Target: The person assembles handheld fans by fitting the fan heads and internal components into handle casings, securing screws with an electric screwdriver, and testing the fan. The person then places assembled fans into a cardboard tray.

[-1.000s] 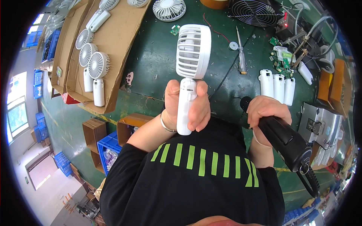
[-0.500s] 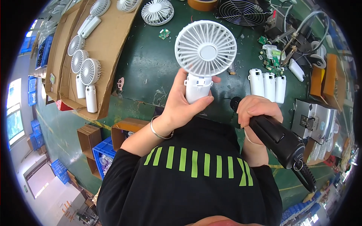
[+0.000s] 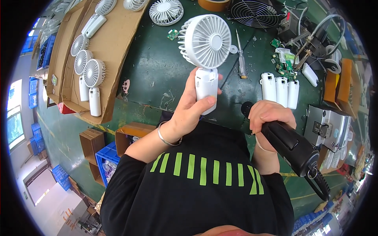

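Note:
My left hand (image 3: 193,103) is closed around the handle of a small white handheld fan (image 3: 210,41), held upright over the near edge of the bench. Its round grille is turned partly to the right, so the side ribs show. In my right hand (image 3: 272,115) is a black electric screwdriver (image 3: 291,141), its dark tip end toward the bench and its body slanting down to the right. Beyond the fan lies a screwdriver with a clear handle (image 3: 242,65). Three white fan handles (image 3: 269,87) lie side by side past my right hand.
A cardboard tray (image 3: 112,51) with several white fans stands at the left of the green bench (image 3: 153,67). At the back are a loose fan head (image 3: 166,12), a tape roll (image 3: 214,4) and a black fan guard (image 3: 254,13). Green circuit boards (image 3: 285,67) lie at the right.
My left hand has turned the fan, so its front now points more to the right and its side shows. The clear-handled screwdriver has come into sight. My right hand stays nearly still.

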The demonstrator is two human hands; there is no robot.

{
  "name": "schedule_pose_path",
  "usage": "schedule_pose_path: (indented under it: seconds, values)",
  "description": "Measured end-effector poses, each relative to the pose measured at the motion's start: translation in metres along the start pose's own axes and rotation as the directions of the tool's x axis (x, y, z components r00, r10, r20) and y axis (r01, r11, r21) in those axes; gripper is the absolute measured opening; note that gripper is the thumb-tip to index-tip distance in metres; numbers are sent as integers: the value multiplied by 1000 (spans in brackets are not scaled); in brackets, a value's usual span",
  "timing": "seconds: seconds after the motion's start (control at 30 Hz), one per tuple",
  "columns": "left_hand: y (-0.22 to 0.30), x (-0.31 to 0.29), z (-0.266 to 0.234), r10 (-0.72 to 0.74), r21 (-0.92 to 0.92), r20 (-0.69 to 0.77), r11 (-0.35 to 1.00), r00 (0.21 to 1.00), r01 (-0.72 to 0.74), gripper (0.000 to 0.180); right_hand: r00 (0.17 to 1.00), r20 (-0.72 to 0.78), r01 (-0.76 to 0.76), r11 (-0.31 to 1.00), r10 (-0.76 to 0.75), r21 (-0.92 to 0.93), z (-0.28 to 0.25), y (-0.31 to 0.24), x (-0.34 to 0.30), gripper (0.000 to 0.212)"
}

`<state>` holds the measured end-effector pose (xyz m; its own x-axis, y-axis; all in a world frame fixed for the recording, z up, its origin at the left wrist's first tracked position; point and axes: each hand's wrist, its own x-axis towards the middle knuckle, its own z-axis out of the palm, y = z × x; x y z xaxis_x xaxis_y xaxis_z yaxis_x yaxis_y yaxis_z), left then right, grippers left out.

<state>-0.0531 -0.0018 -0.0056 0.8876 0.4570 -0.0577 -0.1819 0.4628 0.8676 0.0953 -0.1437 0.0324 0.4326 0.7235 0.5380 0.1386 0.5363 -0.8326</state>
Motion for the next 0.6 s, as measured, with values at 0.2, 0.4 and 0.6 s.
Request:
schedule_pose_path:
  seconds: [0.2, 0.4, 0.6]
  values:
    - [3, 2, 12, 108, 204, -110, 975, 988, -84, 84, 1000, -4, 1, 1000, -1, -3, 1, 2, 4, 26]
    - [15, 11, 9, 133, 119, -121, 986, 984, -119, 80, 1000, -8, 22, 999, -22, 33, -1, 2, 7, 26]
    - [71, 44, -10, 185, -61, -225, 977, 956, -203, 44, 998, -70, 2, 998, 3, 69, 1, 2, -1, 31]
